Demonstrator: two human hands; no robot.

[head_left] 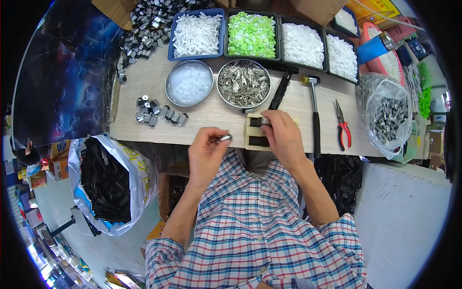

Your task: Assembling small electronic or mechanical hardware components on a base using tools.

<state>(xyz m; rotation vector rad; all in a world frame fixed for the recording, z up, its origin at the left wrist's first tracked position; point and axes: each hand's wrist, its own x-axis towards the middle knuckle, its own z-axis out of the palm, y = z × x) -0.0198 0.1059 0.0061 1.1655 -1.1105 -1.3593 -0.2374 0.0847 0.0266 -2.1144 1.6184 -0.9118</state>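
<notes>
The right hand point(281, 132) covers much of a pale wooden jig point(255, 135) at the table's point(211, 115) near edge, its fingers closed on a small metal-and-black part point(262, 122), perhaps a clip, seated there. The left hand point(207, 151) pinches a short shiny metal cylinder point(224, 138) just beside the jig. Behind stands a round steel bowl of metal clips point(243, 83).

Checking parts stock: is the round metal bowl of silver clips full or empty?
Full. The metal bowl is heaped with silver clips that hide its bottom, nearly up to the rim.
</notes>
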